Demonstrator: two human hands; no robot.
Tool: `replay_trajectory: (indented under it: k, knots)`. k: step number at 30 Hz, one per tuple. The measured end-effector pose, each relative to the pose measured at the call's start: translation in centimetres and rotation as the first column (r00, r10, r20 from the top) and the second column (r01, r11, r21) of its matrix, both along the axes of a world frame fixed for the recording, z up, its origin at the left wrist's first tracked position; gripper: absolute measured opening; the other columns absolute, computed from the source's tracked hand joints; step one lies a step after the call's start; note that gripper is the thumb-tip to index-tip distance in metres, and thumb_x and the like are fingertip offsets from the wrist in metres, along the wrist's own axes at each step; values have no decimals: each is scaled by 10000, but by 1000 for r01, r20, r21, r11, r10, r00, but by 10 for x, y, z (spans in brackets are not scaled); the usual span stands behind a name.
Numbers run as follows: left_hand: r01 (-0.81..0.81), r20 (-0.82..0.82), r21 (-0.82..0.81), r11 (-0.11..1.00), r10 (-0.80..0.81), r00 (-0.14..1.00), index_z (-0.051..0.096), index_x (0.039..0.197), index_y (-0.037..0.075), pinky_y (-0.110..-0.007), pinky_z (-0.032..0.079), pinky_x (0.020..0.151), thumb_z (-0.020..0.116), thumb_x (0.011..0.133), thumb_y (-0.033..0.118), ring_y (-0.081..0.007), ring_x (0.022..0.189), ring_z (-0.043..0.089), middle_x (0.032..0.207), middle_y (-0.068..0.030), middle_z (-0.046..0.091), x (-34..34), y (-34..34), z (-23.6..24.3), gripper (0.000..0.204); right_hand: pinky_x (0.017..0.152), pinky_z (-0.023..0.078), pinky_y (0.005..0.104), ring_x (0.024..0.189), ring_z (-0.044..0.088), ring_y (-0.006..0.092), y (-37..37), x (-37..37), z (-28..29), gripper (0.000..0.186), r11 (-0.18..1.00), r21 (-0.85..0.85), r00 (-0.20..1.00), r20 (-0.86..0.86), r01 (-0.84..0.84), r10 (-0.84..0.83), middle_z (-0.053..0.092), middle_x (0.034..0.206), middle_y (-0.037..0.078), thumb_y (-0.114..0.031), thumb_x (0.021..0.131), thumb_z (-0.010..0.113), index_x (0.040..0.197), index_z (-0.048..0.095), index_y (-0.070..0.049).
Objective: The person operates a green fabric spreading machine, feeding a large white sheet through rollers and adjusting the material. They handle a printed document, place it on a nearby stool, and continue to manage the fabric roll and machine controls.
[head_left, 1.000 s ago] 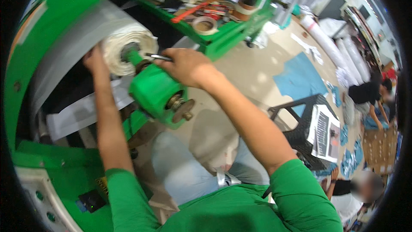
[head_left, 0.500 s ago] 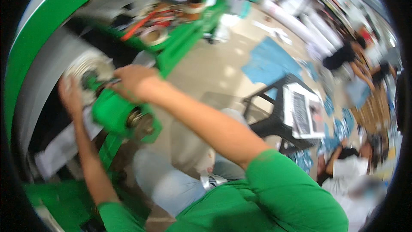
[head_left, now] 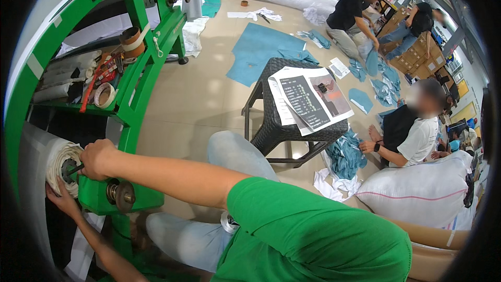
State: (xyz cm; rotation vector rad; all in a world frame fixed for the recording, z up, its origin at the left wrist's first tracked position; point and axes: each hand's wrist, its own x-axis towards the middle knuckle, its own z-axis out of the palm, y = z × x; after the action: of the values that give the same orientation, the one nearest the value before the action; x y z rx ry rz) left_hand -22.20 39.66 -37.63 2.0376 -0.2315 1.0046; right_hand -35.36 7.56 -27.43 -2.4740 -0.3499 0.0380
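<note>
A thick roll of off-white sheet material [head_left: 56,157] is mounted on a green machine frame, its wound layers facing me. My right hand [head_left: 99,160] is closed round a thin dark rod [head_left: 77,169] that meets the dark core at the roll's end. What kind of tool or handle it is, I cannot make out. From below, my left hand [head_left: 64,201] cups the rim of the roll, with its fingers curved against the layers and partly hidden. Just under my right wrist is a green housing [head_left: 96,198] with a round metal knob [head_left: 124,196] on a spring.
A machine shelf carries tape rolls [head_left: 104,95] and an orange-red tool [head_left: 97,81]. A black stool [head_left: 282,134] holds printed papers [head_left: 315,99]. Blue fabric [head_left: 261,52] lies on the floor. Several people sit or bend over cloth at the right, near a stuffed white sack [head_left: 417,185].
My view has swung, so the machine and both hands now appear lower and further left, and the picture is sharper. Both hands are still at the roll's end.
</note>
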Motion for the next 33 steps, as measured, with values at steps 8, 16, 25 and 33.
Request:
replay_trajectory:
  k: [8,16,25,33]
  knots:
    - [81,-49,-82,993,-85,995,356,1420,-122,-433,361,1168,712,988,254,-336,1376,473,1495,-297,450,2,1,6,674,929,558,438,1130,689,336,-2,-5,4,537,1000,19,1000,-3,-4,4,698,1230,162,-536,974,575,1200,714,-69]
    - [40,-63,-14,999,-41,997,360,1411,-125,-433,357,1169,716,986,257,-335,1373,474,1483,-313,451,-4,-9,16,673,930,558,445,1137,686,338,-3,-5,5,530,1000,23,1000,-11,-9,9,690,1246,159,-536,987,554,1208,711,-80]
    - [10,-40,34,999,-8,999,416,1465,-84,-418,344,1174,708,989,286,-318,1385,472,1507,-248,469,-14,-15,16,670,933,559,447,1146,680,335,-2,-4,2,530,1000,17,1000,-15,-9,9,685,1255,150,-538,989,552,1225,703,-88]
    - [-37,-31,106,994,40,999,444,1489,-42,-408,341,1173,699,990,296,-314,1398,475,1523,-226,482,-22,-25,21,654,925,561,442,1132,685,336,-2,-4,1,533,1000,24,1000,-5,2,-2,688,1247,151,-539,984,561,1218,706,-84]
